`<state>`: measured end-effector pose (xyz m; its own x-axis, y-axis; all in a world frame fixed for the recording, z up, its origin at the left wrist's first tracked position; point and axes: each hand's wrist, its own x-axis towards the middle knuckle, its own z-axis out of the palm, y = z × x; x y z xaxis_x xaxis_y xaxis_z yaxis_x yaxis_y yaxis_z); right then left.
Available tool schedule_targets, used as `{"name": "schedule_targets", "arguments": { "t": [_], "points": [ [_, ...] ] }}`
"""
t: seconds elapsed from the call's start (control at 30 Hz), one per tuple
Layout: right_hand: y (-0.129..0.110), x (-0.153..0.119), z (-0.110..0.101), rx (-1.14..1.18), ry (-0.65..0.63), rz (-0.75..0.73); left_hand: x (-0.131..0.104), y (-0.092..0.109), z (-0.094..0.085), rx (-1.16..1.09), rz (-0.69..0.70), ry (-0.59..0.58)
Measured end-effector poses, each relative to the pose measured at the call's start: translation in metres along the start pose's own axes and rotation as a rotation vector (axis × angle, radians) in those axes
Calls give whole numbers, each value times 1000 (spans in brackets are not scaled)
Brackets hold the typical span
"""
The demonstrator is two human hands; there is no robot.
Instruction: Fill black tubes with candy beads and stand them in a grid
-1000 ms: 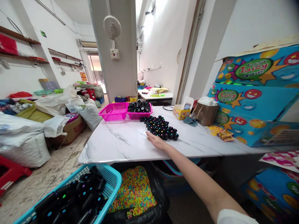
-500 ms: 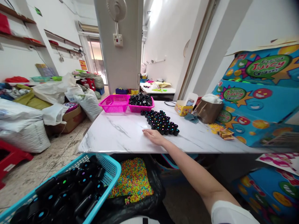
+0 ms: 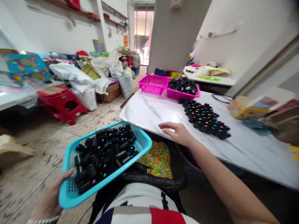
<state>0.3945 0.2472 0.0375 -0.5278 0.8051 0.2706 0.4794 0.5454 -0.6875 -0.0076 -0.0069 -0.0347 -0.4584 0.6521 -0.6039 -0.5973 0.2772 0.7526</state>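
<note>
My left hand (image 3: 52,191) grips the near left end of a light blue plastic basket (image 3: 147,141), thumb over its rim. Small black cylindrical containers (image 3: 106,152), some with coloured dots on their ends, fill this tilted basket. My right hand (image 3: 176,132) hovers by the front edge of the white marbled table (image 3: 154,112), fingers apart and nothing in it. To its right, similar black containers with coloured dots (image 3: 205,119) stand packed in rows on the table. Under the table edge, a black bag (image 3: 178,177) holds small multicoloured balls (image 3: 161,160).
At the table's back are two pink baskets, one bare inside (image 3: 153,85), the other (image 3: 183,95) heaped with black pieces. A yellow box (image 3: 247,107) is on the right. Left on the floor are a red stool (image 3: 62,102), white sacks (image 3: 126,82) and a carton (image 3: 113,92).
The view has turned left and down. My left hand has come into view on the blue basket, which now appears wholly in frame. My right hand stays open near the table edge.
</note>
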Motion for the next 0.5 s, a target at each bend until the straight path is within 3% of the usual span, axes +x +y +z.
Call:
{"name": "schedule_targets", "arguments": {
  "t": [0.13, 0.27, 0.4, 0.5],
  "points": [
    [-52, 3, 55, -73, -359, -222, -6, 2, 7, 9, 47, -65],
    [-54, 19, 119, -402, -627, -87, -17, 8, 16, 10, 55, -129],
    [-37, 27, 157, -431, -717, -83, -22, 8, 16, -6, 48, -155],
    [-36, 27, 153, -330, -643, -132, -21, 7, 14, -34, 43, -142]
  ]
}}
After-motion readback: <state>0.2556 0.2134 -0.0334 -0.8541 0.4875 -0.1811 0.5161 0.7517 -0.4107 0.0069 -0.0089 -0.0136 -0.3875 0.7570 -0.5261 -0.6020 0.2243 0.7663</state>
